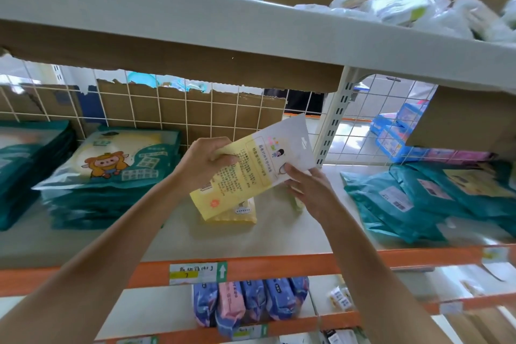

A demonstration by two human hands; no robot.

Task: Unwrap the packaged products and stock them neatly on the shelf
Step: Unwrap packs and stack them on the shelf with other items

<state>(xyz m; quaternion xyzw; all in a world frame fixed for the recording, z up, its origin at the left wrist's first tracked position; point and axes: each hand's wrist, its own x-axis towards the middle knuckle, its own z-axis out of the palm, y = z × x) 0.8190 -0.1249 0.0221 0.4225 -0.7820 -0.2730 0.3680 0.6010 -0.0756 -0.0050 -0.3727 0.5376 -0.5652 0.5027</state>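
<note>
Shelf point(279, 234) carries one yellow stack point(237, 213); our left grip point(203, 165) and right grip point(307, 184) pinch another yellow packet point(259, 159) above it, unplaced: stocking likely partway.

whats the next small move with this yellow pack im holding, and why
Probably lower the held pack flat onto the matching yellow pack lying on the shelf right below. The left hand and right hand both grip it, and the teal packs alongside lie in flat stacks.
</note>
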